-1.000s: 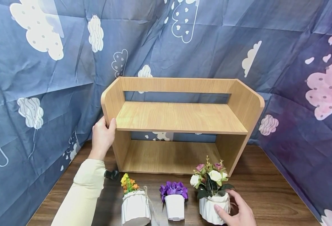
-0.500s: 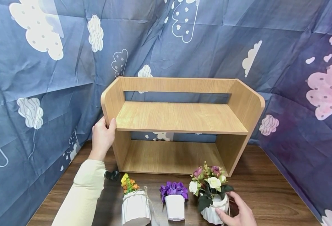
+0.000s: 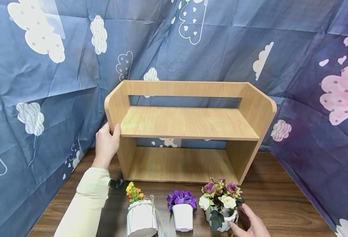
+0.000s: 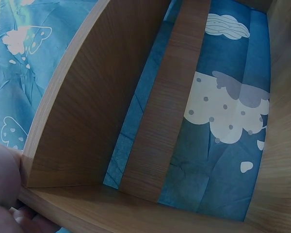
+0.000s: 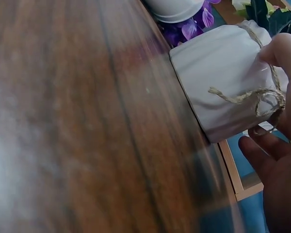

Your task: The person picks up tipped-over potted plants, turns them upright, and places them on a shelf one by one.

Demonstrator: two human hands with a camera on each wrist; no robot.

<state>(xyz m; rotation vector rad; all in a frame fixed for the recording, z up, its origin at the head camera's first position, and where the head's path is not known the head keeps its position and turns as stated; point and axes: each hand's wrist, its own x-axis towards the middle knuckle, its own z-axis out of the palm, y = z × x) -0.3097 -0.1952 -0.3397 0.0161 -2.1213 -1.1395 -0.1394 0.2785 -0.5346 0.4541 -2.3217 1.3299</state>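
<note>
My left hand (image 3: 106,144) grips the front edge of the left side panel of a two-tier wooden shelf (image 3: 188,123); part of that hand shows in the left wrist view beside the panel. At the lower right of the head view, my right hand (image 3: 250,223) holds a white flowerpot (image 5: 223,77) tied with twine, thumb on its wall. White and mauve artificial roses (image 3: 221,194) with dark leaves fill this pot and face up toward the head camera. In the right wrist view, the pot's base is at the table surface; whether it fully rests there I cannot tell.
A small white pot (image 3: 183,218) with purple flowers stands left of the held pot. Farther left is a white pot (image 3: 142,219) with yellow and orange flowers and twine. All are on the dark wooden table (image 3: 283,197), before a blue cloud-patterned cloth (image 3: 221,59).
The rose pot has tipped and turned in my right hand, its blooms coming lower and facing the camera more. My left hand keeps its grip on the shelf.
</note>
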